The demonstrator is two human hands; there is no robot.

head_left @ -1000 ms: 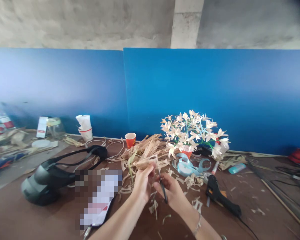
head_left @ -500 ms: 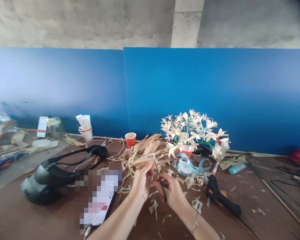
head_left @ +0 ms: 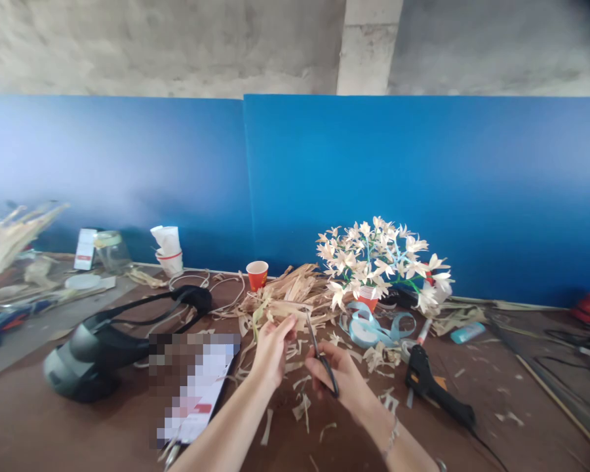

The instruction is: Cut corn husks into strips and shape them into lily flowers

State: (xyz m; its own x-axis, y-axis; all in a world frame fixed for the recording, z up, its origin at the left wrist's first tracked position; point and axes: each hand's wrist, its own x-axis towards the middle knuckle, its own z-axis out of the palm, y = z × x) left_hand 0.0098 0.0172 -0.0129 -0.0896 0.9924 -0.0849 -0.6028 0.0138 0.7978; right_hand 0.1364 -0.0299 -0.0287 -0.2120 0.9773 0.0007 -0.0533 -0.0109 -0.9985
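My left hand [head_left: 274, 351] is closed in a pinch above the middle of the table, its fingertips on a thin pale piece of corn husk that is mostly hidden behind them. My right hand [head_left: 341, 373] grips black-handled scissors [head_left: 330, 377], their blades pointing up and away, just right of the left fingertips. Beyond both hands lies a heap of dried corn husks [head_left: 297, 285]. Narrow husk scraps [head_left: 302, 406] are scattered on the brown tabletop below and between my hands.
Cream husk flowers [head_left: 373, 259] stand in a cup at the back, behind a blue ribbon roll [head_left: 366, 331]. To the right lies a black glue gun [head_left: 435, 387]. Leftward are a phone [head_left: 201, 393], a black headset [head_left: 96, 357] and an orange paper cup [head_left: 257, 275].
My hands have drawn apart: the left has shifted slightly left, and the right has moved slightly right with the scissors. At the far left a pale husk bunch has risen into view.
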